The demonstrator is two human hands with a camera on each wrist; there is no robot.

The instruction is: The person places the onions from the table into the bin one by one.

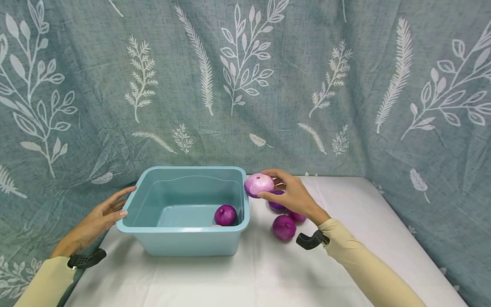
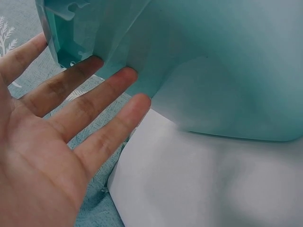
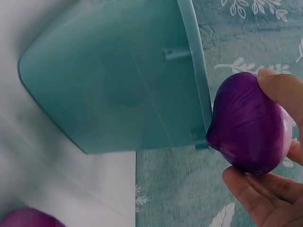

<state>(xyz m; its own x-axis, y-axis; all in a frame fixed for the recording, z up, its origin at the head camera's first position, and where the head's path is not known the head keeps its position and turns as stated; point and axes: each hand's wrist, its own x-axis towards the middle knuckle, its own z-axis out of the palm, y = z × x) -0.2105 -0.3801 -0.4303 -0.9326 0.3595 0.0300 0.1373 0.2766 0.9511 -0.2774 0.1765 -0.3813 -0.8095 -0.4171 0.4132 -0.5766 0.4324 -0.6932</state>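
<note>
Carrying seemed the step in hand: the right hand (image 1: 293, 196) pinched a pale-and-purple onion (image 1: 258, 184) between thumb and fingers, beside the tub (image 1: 188, 243). The left hand (image 1: 92, 219), fingers extended and gripping nothing, touched the tub's opposite side. Below the right fingers, three purple onions (image 1: 284, 228) lay on the tabletop (image 1: 326, 277). Next, clearing the rim seemed called for.
</note>
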